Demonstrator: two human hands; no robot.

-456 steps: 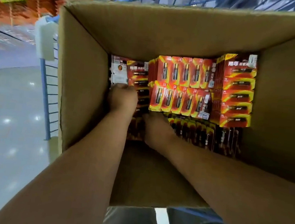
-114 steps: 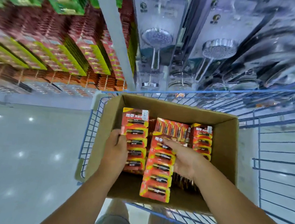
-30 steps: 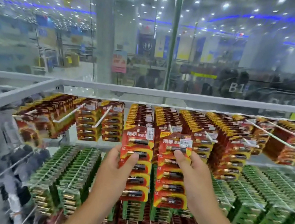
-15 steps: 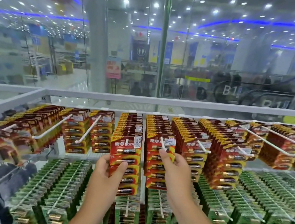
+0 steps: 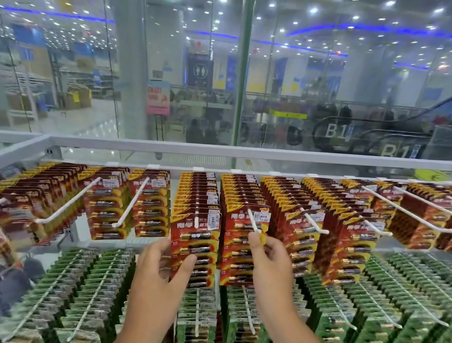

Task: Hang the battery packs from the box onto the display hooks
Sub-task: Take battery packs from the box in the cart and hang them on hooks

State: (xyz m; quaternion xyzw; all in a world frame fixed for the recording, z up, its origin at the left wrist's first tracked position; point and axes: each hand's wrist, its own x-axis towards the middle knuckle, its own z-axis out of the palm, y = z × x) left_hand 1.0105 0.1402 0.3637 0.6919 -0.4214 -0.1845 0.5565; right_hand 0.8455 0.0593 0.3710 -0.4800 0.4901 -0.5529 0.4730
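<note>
Two red and yellow battery packs hang at the front of the top row's middle hooks. My left hand [image 5: 159, 280] grips the left battery pack [image 5: 196, 239] by its lower left edge, thumb across the front; its hole sits over the white hook [image 5: 196, 221]. My right hand [image 5: 269, 262] pinches the right battery pack [image 5: 239, 247] just below the tip of its hook [image 5: 254, 223]. The box is out of view.
A white rail [image 5: 221, 153] carries the top row of red pack stacks and long white hooks [image 5: 68, 203], partly bare at left and right. Rows of green packs [image 5: 374, 298] hang below. A glass wall stands behind the display.
Both packs have slid further back onto their hooks. My hands have dropped lower on the packs, and the view has moved closer to the display.
</note>
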